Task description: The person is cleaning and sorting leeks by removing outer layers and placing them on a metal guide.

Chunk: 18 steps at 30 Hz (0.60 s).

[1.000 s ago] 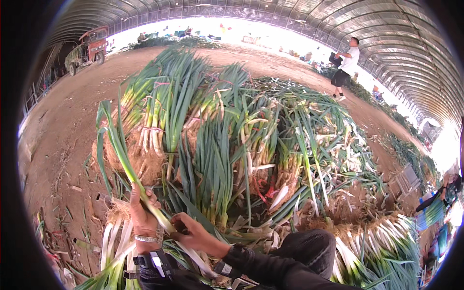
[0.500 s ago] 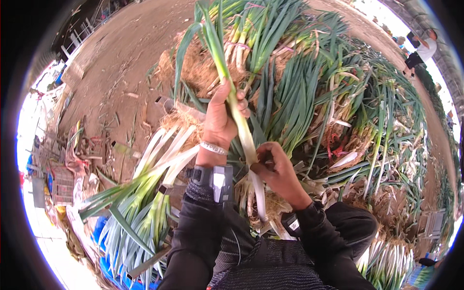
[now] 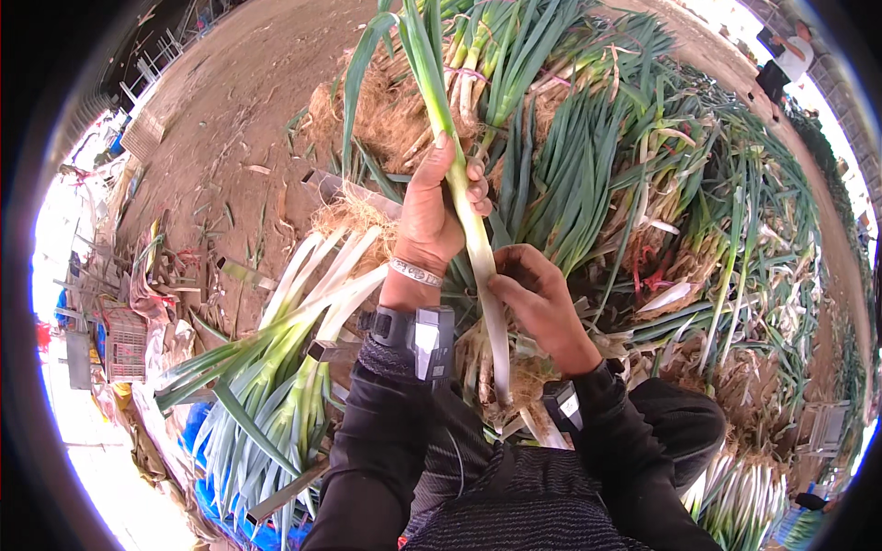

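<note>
Peeling stage, by the look: left hand (image 3: 432,216) clamped round green onion (image 3: 478,248) mid-stalk, right hand (image 3: 537,303) pinching skin just below; next move likely needs a downward strip

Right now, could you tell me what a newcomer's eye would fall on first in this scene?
Most striking is the long green onion held upright at centre, gripped by the left hand while the right hand pinches its white stalk lower down. Behind it a big heap of green onions fills the right side. A cleaned bundle of white stalks lies to the left on the dirt floor.
</note>
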Motion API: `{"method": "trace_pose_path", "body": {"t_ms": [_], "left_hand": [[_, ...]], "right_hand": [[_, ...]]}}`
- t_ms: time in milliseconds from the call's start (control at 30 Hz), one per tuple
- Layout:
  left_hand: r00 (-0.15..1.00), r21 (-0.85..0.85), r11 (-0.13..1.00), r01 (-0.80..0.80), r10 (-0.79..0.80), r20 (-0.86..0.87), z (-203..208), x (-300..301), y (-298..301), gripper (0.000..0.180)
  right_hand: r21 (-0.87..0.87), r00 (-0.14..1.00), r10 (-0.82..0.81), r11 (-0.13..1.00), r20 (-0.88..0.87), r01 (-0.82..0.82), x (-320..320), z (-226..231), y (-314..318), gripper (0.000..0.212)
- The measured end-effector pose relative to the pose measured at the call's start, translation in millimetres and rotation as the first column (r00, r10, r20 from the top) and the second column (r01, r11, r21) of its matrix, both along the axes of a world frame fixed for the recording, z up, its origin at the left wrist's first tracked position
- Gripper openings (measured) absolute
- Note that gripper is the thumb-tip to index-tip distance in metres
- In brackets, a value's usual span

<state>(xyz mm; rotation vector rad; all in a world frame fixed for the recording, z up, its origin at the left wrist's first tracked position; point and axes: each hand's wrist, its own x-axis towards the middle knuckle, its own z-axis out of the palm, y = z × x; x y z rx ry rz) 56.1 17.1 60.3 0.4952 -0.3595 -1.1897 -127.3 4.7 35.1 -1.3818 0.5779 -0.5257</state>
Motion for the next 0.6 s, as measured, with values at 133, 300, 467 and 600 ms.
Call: {"method": "trace_pose_path", "body": {"t_ms": [133, 300, 467, 600], "left_hand": [[0.999, 0.015, 1.000, -0.010, 0.009, 0.045, -0.6, -0.8, 0.2, 0.034], [0.993, 0.043, 0.997, -0.067, 0.063, 0.100, 0.0, -2.1, -0.1, 0.031], [0.990, 0.042, 0.997, -0.071, 0.065, 0.129, 1.0, -3.0, 0.2, 0.033], [0.995, 0.039, 0.998, -0.040, 0.036, 0.094, 1.3, -3.8, -0.2, 0.039]], "right_hand": [[-0.198, 0.999, -0.017, 0.980, -0.050, 0.007, 1.0, -1.6, -3.7, 0.024], [-0.388, 0.991, -0.110, 0.919, -0.076, 0.072, 4.0, -7.5, -2.0, 0.031], [-0.452, 0.994, -0.105, 0.889, -0.037, 0.077, 0.8, -13.8, -3.4, 0.031], [-0.552, 0.997, -0.076, 0.832, -0.010, 0.058, -0.9, -15.9, -4.9, 0.027]]}}
